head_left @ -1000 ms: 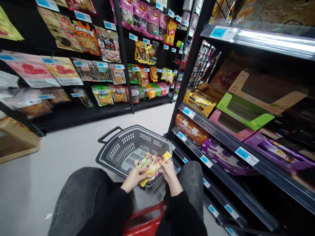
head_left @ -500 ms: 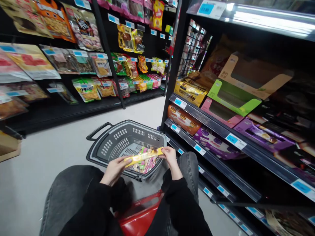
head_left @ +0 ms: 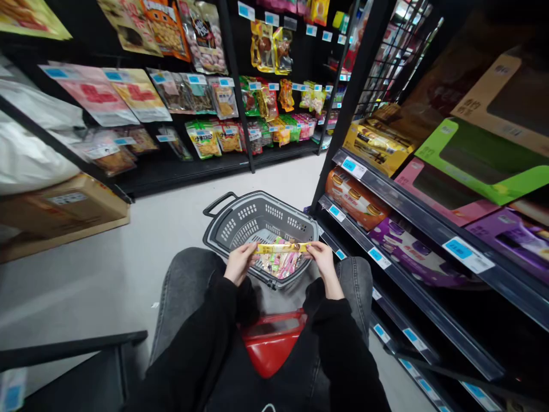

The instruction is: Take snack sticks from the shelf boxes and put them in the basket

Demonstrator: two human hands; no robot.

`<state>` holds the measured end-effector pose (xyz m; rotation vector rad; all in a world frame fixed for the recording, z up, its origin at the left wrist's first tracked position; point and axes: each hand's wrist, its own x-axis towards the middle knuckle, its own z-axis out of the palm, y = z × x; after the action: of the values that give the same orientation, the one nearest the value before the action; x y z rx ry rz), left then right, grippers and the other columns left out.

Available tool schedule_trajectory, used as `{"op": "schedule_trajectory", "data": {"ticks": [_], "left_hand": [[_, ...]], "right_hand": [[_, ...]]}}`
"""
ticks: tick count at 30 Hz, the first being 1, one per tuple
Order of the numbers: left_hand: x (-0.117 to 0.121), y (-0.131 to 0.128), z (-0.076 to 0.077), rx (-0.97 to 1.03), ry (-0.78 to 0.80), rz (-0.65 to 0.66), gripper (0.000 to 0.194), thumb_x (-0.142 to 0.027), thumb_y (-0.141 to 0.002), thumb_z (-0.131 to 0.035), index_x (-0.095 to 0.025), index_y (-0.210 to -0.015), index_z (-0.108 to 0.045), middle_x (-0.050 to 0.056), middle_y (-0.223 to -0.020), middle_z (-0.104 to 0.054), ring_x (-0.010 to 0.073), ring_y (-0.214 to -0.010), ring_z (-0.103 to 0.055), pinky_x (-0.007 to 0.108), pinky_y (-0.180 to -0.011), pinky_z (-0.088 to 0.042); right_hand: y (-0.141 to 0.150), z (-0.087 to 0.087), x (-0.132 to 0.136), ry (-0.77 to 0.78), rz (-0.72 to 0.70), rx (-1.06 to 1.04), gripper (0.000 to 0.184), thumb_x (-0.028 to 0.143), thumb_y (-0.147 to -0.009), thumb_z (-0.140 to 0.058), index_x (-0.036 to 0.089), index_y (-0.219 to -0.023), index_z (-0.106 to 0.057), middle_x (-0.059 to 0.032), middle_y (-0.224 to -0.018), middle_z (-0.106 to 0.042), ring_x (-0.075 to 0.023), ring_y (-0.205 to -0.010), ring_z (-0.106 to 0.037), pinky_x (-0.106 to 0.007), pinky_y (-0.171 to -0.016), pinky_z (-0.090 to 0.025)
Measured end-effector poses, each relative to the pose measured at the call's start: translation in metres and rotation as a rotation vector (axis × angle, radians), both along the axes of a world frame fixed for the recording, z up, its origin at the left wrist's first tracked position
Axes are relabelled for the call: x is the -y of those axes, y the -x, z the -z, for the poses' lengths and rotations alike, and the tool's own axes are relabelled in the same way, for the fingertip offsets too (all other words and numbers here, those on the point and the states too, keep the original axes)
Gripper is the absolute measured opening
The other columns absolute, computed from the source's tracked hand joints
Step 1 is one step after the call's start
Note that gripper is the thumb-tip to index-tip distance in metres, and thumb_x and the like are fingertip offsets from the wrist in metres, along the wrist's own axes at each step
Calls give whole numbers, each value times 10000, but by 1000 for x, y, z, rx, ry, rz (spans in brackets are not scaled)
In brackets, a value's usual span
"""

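A long, narrow yellow snack packet (head_left: pixel 281 248) is stretched level between my two hands. My left hand (head_left: pixel 241 262) pinches its left end, and my right hand (head_left: pixel 321 256) grips the right end. Right below the packet stands a grey shopping basket (head_left: pixel 231 229) on the floor, between my knees and the shelves. Several small wrapped snacks in pink, green and clear wrappers (head_left: pixel 281 264) lie inside it, partly hidden by the packet and my fingers. The basket's dark handle (head_left: pixel 218 203) sticks out at the far left.
A shelf unit (head_left: pixel 429 232) with boxed snacks rises close on my right. Hanging snack bags (head_left: pixel 206 140) fill the racks ahead. A cardboard box (head_left: pixel 72 206) sits at the left. Something red (head_left: pixel 270 346) is between my legs.
My view has swung to the left, so the basket and shelves appear further right. The yellow packet has gone from slanted to nearly level, still held at both ends.
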<state>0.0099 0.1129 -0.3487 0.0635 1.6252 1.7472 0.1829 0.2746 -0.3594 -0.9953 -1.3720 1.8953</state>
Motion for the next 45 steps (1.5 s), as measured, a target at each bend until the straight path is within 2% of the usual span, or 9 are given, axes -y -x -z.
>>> {"op": "schedule_trajectory", "data": {"ticks": [3,7,13,22,29,36,38,40,45], "left_hand": [[1,-1,-3,40,-58,49,261,-307,-783,-639,-56,-845,-677,132,-835,-712,148,-686,-679,221,-626,-557],[0,-1,0,39,-102,88,202,-187,-691,-709,-51,-838,-681,136,-921,-715,198,-816,-683,278,-763,-570],[-3,0,13,-29,-84,74,590,-36,-580,-729,-101,-1143,-563,165,-1199,-613,234,-991,-645,273,-682,-592],[1,2,9,43,-114,104,574,-55,-559,-747,-62,-1101,-558,91,-823,-712,188,-750,-694,282,-694,-592],[-1,6,25,-514,372,292,504,-227,-757,-611,-117,-1236,-502,123,-1077,-681,206,-927,-669,361,-869,-526],[-3,1,35,-758,578,640,394,-234,-799,-519,-126,-1174,-575,116,-1126,-669,233,-1036,-628,306,-940,-435],[-4,-2,38,-816,613,764,372,-211,-793,-512,-118,-1143,-599,135,-1093,-679,257,-1047,-622,324,-914,-440],[-4,-6,42,-859,651,878,360,-187,-765,-532,-108,-1104,-622,160,-1043,-691,282,-1032,-627,342,-885,-447],[-4,-18,53,-885,730,1080,328,-213,-722,-579,-116,-1025,-659,191,-997,-692,313,-996,-637,354,-820,-466]], "right_hand": [[-1,-3,0,-8,8,-16,286,398,-554,-721,154,-692,-662,-34,-661,-685,-188,-619,-658,-324,-661,-545],[-2,-4,0,-60,47,2,210,331,-543,-727,149,-614,-651,-31,-661,-682,-181,-660,-653,-314,-712,-530],[-5,-4,-2,-119,83,16,406,174,-493,-720,142,-895,-675,-80,-958,-704,-165,-714,-662,-277,-684,-528],[-7,11,-6,-209,9,111,401,332,-592,-680,93,-914,-673,-113,-813,-718,-226,-750,-686,-343,-702,-562],[5,10,-16,-436,2,248,263,300,-724,-569,150,-901,-693,-84,-899,-711,-219,-850,-665,-338,-813,-522],[33,19,-15,-685,-7,502,333,72,-730,-473,105,-996,-670,-169,-1093,-643,-257,-1043,-586,-413,-980,-395],[36,4,-22,-762,-22,527,319,67,-728,-487,119,-983,-671,-150,-1065,-651,-247,-1023,-587,-390,-964,-408],[34,-29,-36,-880,-15,522,293,96,-766,-475,148,-982,-666,-118,-1037,-656,-228,-1007,-584,-366,-959,-410],[16,-174,-100,-1394,286,602,324,124,-841,-384,135,-1080,-602,-144,-1052,-608,-234,-991,-540,-392,-921,-405]]}}
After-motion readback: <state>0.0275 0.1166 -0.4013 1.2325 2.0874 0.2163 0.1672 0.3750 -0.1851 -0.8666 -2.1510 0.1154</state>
